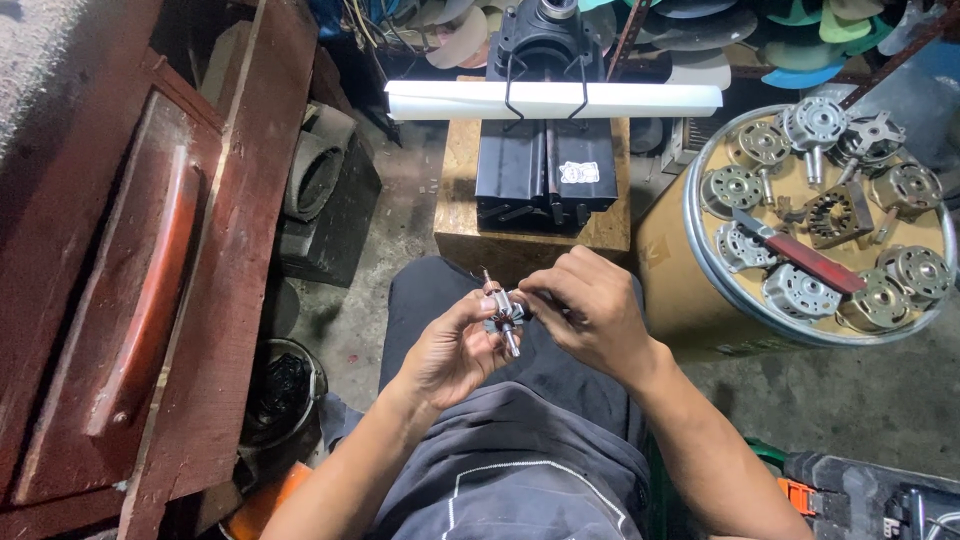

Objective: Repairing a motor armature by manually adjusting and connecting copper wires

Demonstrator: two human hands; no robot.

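While both hands meet above the lap, the left hand (455, 350) pinches a small motor rotor (503, 312), a steel shaft running through a dark core, between thumb and fingertips; its grip is narrow and closed on the rotor. The right hand (590, 310) comes in from the other side, fingertips drawn tight against the rotor's core, touching it; whether it holds some small part of its own cannot be told.

Items around the grip:
- Beneath it: the person's lap in dark grey trousers (520, 460).
- Just beyond it: a wooden block (470, 215) serving as a surface, carrying a black metal machine (545, 160) with a white tube (550, 99) clipped crosswise over it.
- Well apart to the right-hand side: a round metal tray (700, 255) holding many grey motor housings (800, 290), one black toothed stator (835, 215) and a flat dark red bar (805, 258) lying across them.
- Well apart to the left-hand side: a reddish-brown wooden panel (150, 270) with a long curved handle, and dark boxes (325, 200) on the concrete floor (860, 390).
- Below and left of the grip: a round container (285, 385) with dark contents.
- Far beyond the machine: stacked fan blades (790, 40) in grey, green and blue
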